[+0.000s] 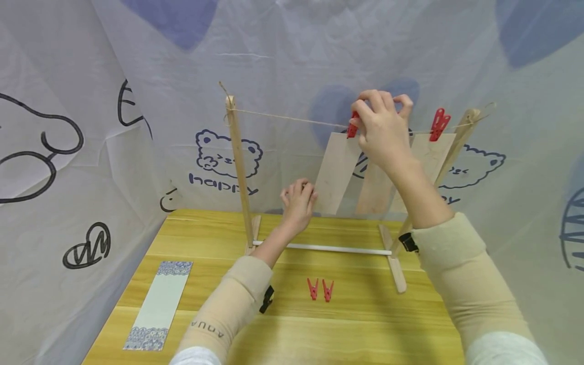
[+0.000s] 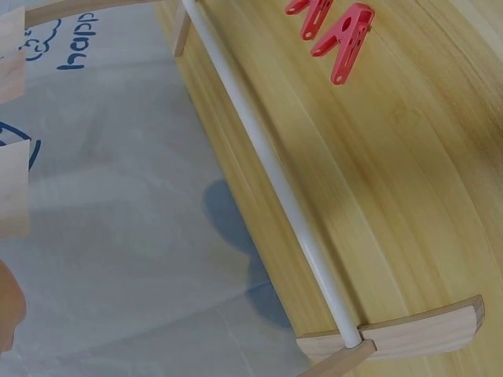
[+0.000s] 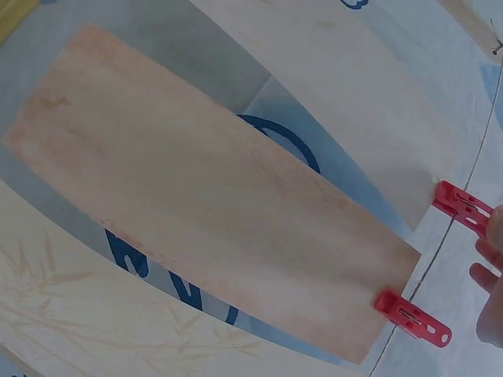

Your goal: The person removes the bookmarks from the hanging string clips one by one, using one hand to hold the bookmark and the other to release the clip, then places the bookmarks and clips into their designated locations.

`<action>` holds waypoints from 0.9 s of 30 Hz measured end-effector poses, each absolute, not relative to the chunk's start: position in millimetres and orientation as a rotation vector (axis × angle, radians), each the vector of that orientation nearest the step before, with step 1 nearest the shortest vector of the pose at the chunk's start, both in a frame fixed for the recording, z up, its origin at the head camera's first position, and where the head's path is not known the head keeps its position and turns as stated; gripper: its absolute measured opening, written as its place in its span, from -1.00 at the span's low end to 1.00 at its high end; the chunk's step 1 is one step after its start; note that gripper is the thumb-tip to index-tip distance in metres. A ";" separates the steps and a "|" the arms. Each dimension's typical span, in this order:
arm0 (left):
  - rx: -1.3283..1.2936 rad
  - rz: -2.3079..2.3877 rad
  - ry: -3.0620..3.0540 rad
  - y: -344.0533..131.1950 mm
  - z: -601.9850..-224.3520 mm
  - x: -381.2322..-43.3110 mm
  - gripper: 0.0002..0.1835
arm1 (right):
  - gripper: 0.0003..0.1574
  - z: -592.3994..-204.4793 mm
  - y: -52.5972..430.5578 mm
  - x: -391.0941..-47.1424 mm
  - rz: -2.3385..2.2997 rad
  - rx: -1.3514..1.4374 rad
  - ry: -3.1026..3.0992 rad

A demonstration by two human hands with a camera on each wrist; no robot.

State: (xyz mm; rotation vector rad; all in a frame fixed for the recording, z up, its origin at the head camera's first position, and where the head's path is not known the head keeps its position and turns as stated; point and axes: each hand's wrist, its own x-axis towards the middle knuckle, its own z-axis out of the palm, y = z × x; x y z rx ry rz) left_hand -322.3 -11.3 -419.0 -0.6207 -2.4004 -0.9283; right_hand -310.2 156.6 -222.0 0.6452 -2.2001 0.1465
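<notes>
My right hand pinches a red clothespin at the top of the leftmost hanging paper strip. In the right wrist view that clothespin sits across the string and the strip's top corner, with fingertips on its outer end. A pinkish strip hangs beside it under another red clothespin. The rightmost strip hangs under red clothespins. My left hand, fingers loosely bent, is near the leftmost strip's lower left edge; I see nothing held in it.
The string runs between two wooden posts, joined low down by a white rod. Two red clothespins lie on the wooden table. At the left lies a pale strip with blue patterned ends. A printed curtain hangs behind.
</notes>
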 end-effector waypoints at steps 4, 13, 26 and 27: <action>-0.622 -0.933 -2.388 -12.2 -419.2 -321.7 -0.80 | -0.81 -222.6 155.2 -310.7 0.168 0.637 -2.148; -0.605 -0.927 -2.374 -14.6 -419.4 -321.6 -0.81 | -0.82 -221.8 154.3 -310.3 0.174 0.642 -2.043; -0.586 -0.960 -2.368 -18.8 -420.3 -320.5 -0.80 | -0.75 -220.4 155.5 -305.6 0.240 0.641 -1.969; -0.587 -0.961 -2.367 -19.1 -420.5 -320.5 -0.80 | -0.74 -220.4 156.0 -305.1 0.242 0.638 -1.968</action>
